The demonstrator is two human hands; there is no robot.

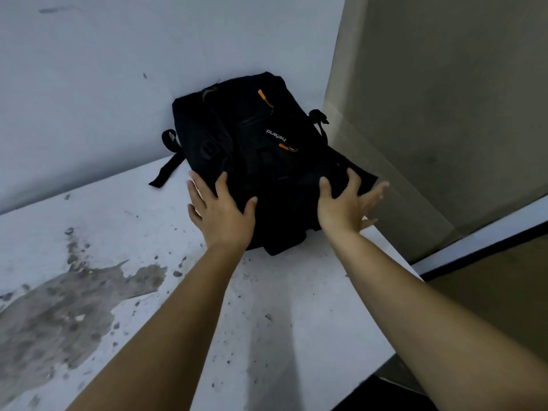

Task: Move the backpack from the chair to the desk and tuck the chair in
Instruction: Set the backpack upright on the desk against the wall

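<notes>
- Desk, white and stained, nearest.
- Left hand and right hand, fingers spread wide, lie flat on the backpack.
- Backpack leans on the wall.

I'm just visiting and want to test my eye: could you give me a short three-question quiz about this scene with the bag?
1. True or false: the black backpack lies on the white desk.
2. What colour are the zipper pulls on the backpack? A) green B) orange C) red
3. Are the left hand and right hand closed around a strap or spread open against the bag?

Key:
1. True; its far end is against the wall.
2. B.
3. Spread open, fingers extended at its near end.
</notes>
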